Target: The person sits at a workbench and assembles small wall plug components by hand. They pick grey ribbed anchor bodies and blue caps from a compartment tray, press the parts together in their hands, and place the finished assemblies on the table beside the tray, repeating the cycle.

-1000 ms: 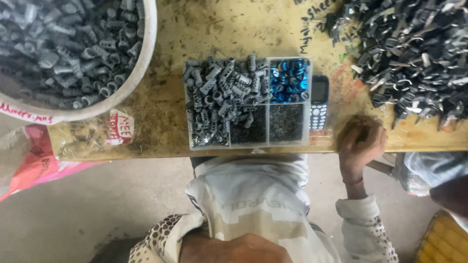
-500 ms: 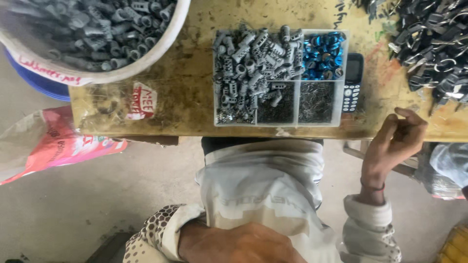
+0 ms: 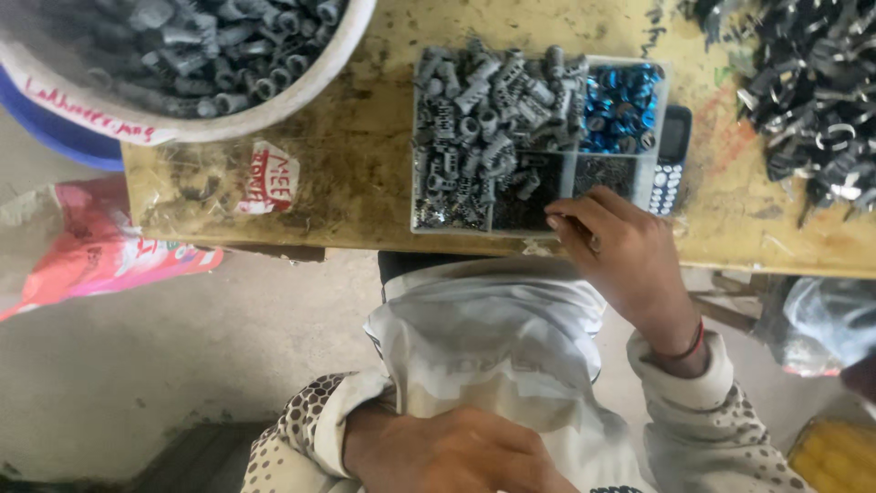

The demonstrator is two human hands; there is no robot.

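Observation:
A clear compartment tray (image 3: 418, 137) sits at the near edge of a worn yellow table (image 3: 347, 173). It holds several grey plastic plugs (image 3: 484, 119), blue rings (image 3: 622, 110) and small dark bits. My right hand (image 3: 625, 260) reaches over the tray's near dark compartment, fingertips pinched together; whether they hold anything I cannot make out. My left hand (image 3: 447, 452) rests low on my lap against a white cloth (image 3: 484, 347), fingers closed and nothing visible in them.
A big white bowl (image 3: 228, 123) of grey plugs stands at the table's far left, over a blue tub (image 3: 64, 137). A keypad phone (image 3: 671, 160) lies right of the tray. A heap of dark metal clips (image 3: 803, 82) fills the right. A pink bag (image 3: 100, 251) lies on the floor.
My right hand has come up from below the table edge and moved left to the tray's near compartment. The view has shifted, so the tray sits further right in frame.

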